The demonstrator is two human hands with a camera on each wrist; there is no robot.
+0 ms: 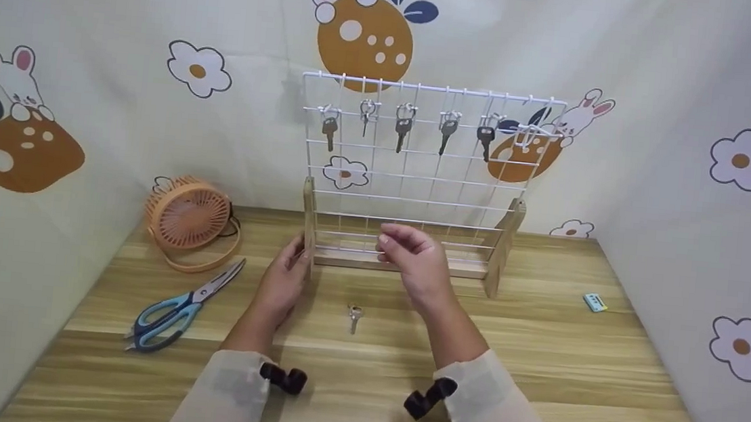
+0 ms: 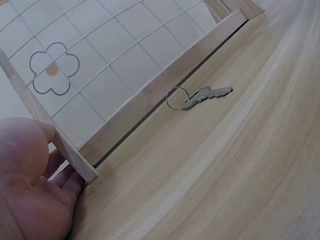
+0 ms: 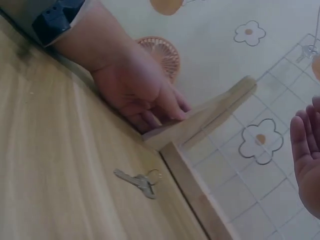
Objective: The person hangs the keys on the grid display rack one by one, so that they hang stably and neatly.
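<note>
A white wire grid rack (image 1: 419, 176) stands upright on a wooden base, with several keys (image 1: 403, 132) hanging from hooks along its upper part. My left hand (image 1: 284, 281) holds the rack's left wooden leg (image 2: 70, 152), thumb on one side and fingers on the other. In front of the grid's lower half, my right hand (image 1: 418, 262) is raised with its fingers loosely bent; nothing shows in it. A single key (image 1: 354, 319) with a ring (image 2: 178, 98) lies on the table between my forearms, touched by neither hand. An unused white hook (image 1: 527, 137) hangs at the grid's upper right.
Left of the rack stands an orange fan (image 1: 191, 217), with blue-handled scissors (image 1: 169, 319) lying in front of it. A small light-blue item (image 1: 594, 302) lies at the right of the wooden table (image 1: 604, 394). Patterned cloth walls (image 1: 674, 217) close in the back and sides.
</note>
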